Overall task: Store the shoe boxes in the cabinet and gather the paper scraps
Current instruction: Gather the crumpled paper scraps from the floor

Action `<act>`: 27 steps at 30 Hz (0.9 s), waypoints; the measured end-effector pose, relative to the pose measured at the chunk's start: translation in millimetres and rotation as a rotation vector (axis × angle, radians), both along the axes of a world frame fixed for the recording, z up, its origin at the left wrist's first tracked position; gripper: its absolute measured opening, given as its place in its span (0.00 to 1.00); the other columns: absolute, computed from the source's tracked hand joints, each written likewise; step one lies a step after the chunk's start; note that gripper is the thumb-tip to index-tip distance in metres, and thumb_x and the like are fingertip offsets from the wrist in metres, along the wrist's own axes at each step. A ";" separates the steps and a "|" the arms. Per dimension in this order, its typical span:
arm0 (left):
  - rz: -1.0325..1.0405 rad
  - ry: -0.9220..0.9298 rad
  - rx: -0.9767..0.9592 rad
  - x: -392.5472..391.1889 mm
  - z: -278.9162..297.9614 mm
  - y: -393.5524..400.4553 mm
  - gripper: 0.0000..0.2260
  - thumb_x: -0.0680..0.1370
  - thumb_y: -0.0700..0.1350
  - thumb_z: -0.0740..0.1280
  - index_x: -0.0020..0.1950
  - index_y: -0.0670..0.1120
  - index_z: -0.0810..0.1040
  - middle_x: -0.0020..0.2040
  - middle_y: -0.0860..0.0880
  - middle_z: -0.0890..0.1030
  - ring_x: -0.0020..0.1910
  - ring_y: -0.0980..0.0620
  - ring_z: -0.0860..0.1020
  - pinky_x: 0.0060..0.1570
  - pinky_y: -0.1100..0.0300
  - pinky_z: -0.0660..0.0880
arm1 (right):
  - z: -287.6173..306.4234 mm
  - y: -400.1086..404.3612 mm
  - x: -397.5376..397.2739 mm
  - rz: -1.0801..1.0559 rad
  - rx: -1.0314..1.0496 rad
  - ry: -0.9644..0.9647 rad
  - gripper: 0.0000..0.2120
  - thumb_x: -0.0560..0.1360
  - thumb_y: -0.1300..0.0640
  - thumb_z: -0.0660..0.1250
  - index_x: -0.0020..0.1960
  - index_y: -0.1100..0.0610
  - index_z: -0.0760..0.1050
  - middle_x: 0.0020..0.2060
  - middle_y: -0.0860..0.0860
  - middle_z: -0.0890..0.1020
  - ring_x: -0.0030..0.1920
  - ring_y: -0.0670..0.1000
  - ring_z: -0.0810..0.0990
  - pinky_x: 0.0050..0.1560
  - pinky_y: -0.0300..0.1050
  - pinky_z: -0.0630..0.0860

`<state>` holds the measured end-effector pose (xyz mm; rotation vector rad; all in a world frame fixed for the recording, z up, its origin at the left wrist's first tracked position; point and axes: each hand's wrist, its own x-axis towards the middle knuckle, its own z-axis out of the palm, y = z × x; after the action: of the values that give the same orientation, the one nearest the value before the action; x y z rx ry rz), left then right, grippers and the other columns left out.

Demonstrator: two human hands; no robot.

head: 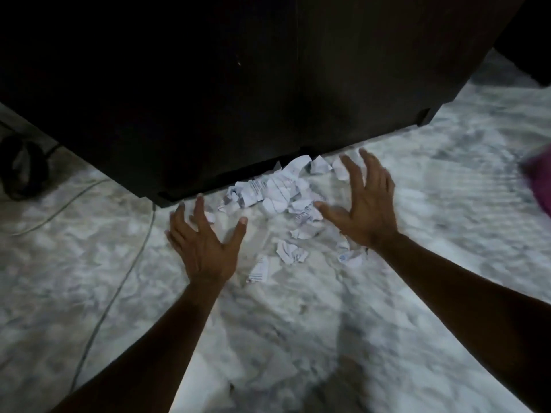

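Observation:
Several crumpled white paper scraps [272,193] lie in a loose heap on the marble floor, right against the bottom edge of a dark cabinet [226,93]. A few more scraps [290,251] lie nearer to me. My left hand [202,242] hovers with spread fingers just left of the heap, holding nothing. My right hand [362,201] is spread open on the heap's right side, over some of the scraps. The cabinet front looks closed. No shoe box is in view.
A pale cable [119,281] runs across the floor on the left, past the cabinet's corner. A dark object [22,166] sits at the far left. Something pink [539,180] shows at the right edge. White-grey marble floor [298,338] stretches toward me.

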<state>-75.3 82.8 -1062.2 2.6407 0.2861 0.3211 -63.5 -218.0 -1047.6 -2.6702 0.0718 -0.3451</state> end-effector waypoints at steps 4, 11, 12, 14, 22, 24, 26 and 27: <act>-0.072 0.108 -0.118 24.8 -1.4 -2.2 0.42 0.74 0.73 0.62 0.82 0.55 0.55 0.81 0.40 0.57 0.81 0.39 0.55 0.78 0.38 0.57 | 3.3 9.5 38.3 -0.112 0.082 0.194 0.49 0.69 0.20 0.57 0.82 0.45 0.54 0.82 0.60 0.57 0.82 0.64 0.54 0.78 0.69 0.57; -0.498 0.158 -0.081 43.0 0.7 -55.2 0.39 0.74 0.67 0.61 0.81 0.51 0.61 0.80 0.45 0.63 0.81 0.46 0.58 0.79 0.42 0.54 | 1.1 50.2 53.2 0.261 0.077 0.340 0.47 0.66 0.20 0.55 0.80 0.41 0.59 0.80 0.54 0.63 0.81 0.59 0.58 0.78 0.66 0.58; -0.542 0.172 -0.092 43.5 3.0 -60.3 0.39 0.72 0.65 0.60 0.80 0.50 0.63 0.80 0.46 0.64 0.81 0.47 0.59 0.80 0.42 0.53 | 0.1 53.4 48.7 0.298 0.076 0.328 0.46 0.68 0.22 0.55 0.80 0.42 0.61 0.80 0.53 0.64 0.81 0.58 0.59 0.78 0.65 0.59; -0.639 0.185 -0.132 39.4 7.4 -64.6 0.36 0.71 0.61 0.63 0.77 0.49 0.67 0.77 0.48 0.67 0.79 0.48 0.63 0.79 0.42 0.55 | -2.6 54.8 34.6 0.370 0.121 0.283 0.42 0.71 0.26 0.56 0.79 0.46 0.65 0.77 0.52 0.69 0.79 0.56 0.63 0.77 0.63 0.61; -0.727 0.071 -0.121 -9.5 10.8 -24.1 0.40 0.74 0.66 0.69 0.80 0.48 0.63 0.82 0.50 0.62 0.82 0.50 0.57 0.77 0.39 0.59 | 11.6 22.0 -18.8 0.466 0.118 0.221 0.41 0.72 0.28 0.65 0.80 0.43 0.61 0.81 0.47 0.62 0.82 0.51 0.58 0.81 0.59 0.55; -0.719 0.071 -0.066 -18.3 16.2 -9.1 0.45 0.72 0.70 0.70 0.82 0.49 0.61 0.83 0.50 0.57 0.83 0.51 0.53 0.77 0.38 0.60 | 21.4 4.1 -28.8 0.466 0.082 0.231 0.48 0.69 0.25 0.67 0.83 0.41 0.54 0.83 0.47 0.56 0.84 0.51 0.52 0.82 0.61 0.51; -0.724 0.094 -0.041 -24.9 19.7 3.7 0.50 0.68 0.72 0.72 0.82 0.51 0.58 0.84 0.49 0.52 0.83 0.50 0.50 0.77 0.37 0.59 | 25.0 -17.4 -39.0 0.454 0.034 0.239 0.57 0.65 0.23 0.69 0.84 0.43 0.48 0.84 0.48 0.50 0.84 0.51 0.48 0.82 0.62 0.49; -0.732 0.126 -0.030 -27.6 20.5 8.4 0.53 0.66 0.74 0.73 0.83 0.53 0.56 0.84 0.49 0.49 0.84 0.49 0.48 0.77 0.36 0.58 | 24.7 -27.5 -44.4 0.447 0.002 0.258 0.61 0.62 0.21 0.70 0.84 0.43 0.46 0.85 0.49 0.47 0.85 0.52 0.46 0.82 0.62 0.48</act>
<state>-102.9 91.2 -1041.6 2.5289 -0.6225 -0.0933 -107.9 -245.5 -1022.8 -2.6162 -0.4373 0.1419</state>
